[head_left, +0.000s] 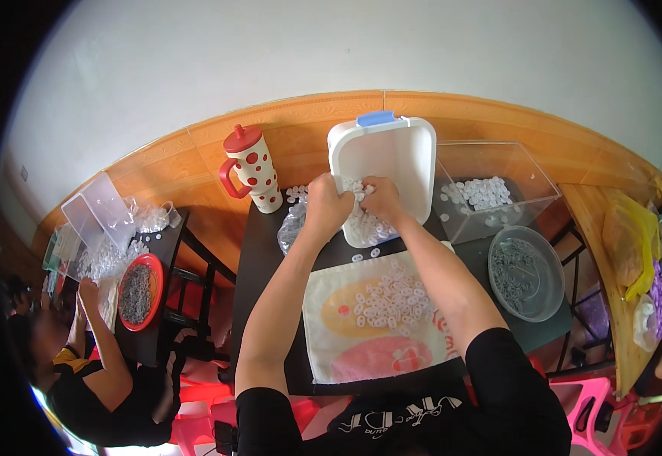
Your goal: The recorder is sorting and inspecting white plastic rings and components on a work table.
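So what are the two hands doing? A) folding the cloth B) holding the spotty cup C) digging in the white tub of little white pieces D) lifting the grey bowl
C: both hands, left and right, sit at the mouth of the tilted white tub, among the little white pieces.

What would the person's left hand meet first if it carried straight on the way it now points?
Probably the small white plastic pieces in the tipped white tub. The left hand already reaches its lip beside the right hand; depth is unclear.
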The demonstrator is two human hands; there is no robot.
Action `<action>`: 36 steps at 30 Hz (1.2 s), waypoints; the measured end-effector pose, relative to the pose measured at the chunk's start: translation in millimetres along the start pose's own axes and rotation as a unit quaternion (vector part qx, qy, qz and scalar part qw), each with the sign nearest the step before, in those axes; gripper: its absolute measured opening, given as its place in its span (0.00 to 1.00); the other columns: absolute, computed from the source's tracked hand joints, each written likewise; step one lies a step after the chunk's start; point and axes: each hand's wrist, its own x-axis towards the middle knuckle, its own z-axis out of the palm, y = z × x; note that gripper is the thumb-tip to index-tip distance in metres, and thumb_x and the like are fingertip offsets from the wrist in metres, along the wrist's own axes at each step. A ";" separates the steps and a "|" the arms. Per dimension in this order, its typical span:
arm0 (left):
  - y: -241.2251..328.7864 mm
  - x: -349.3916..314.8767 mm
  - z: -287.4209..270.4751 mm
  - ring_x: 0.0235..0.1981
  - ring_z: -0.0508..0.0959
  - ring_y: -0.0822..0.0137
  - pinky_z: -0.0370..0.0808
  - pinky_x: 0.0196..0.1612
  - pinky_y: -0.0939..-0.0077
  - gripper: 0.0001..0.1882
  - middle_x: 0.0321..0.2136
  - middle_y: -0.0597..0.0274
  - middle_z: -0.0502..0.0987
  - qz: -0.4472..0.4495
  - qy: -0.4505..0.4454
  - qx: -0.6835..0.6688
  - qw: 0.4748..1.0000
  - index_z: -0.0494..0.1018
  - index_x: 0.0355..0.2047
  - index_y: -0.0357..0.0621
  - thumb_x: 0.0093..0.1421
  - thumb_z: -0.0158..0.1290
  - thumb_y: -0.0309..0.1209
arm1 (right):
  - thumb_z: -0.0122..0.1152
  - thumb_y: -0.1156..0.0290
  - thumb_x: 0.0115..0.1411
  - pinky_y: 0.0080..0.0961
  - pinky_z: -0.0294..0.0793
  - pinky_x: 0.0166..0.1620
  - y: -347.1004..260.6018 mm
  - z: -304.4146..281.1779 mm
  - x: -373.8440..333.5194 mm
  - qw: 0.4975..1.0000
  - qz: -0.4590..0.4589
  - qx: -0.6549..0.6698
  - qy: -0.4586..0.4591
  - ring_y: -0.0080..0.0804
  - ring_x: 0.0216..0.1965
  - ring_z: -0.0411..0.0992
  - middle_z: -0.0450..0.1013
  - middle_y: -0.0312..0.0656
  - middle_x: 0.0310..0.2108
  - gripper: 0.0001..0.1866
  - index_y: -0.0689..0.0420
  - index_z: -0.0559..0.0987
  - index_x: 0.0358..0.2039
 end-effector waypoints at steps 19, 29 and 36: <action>-8.6 -11.5 -7.8 0.36 0.83 0.44 0.78 0.40 0.58 0.15 0.31 0.36 0.80 -0.016 0.037 0.028 0.999 0.78 0.36 0.29 0.47 0.59 0.25 | 0.65 0.85 0.44 0.20 0.61 0.19 -80.3 -81.2 -58.1 0.847 0.318 0.379 -0.196 0.27 0.23 0.73 0.74 0.39 0.27 0.18 0.58 0.79 0.37; 59.4 -172.1 -46.2 0.44 0.75 0.44 0.75 0.48 0.57 0.18 0.44 0.43 0.76 0.155 -0.072 0.047 0.984 0.77 0.43 0.32 0.50 0.64 0.22 | 0.68 0.83 0.47 0.17 0.73 0.41 -71.9 -108.0 -169.6 0.958 0.076 0.158 -0.225 0.19 0.40 0.74 0.78 0.35 0.37 0.18 0.61 0.82 0.41; 85.7 -260.7 -26.3 0.44 0.74 0.42 0.75 0.45 0.56 0.14 0.43 0.45 0.76 0.098 -0.076 0.015 0.992 0.78 0.38 0.32 0.49 0.62 0.18 | 0.60 0.84 0.59 0.19 0.74 0.47 -73.4 -131.0 -183.7 0.939 0.070 0.227 -0.247 0.21 0.45 0.74 0.78 0.36 0.44 0.16 0.62 0.81 0.48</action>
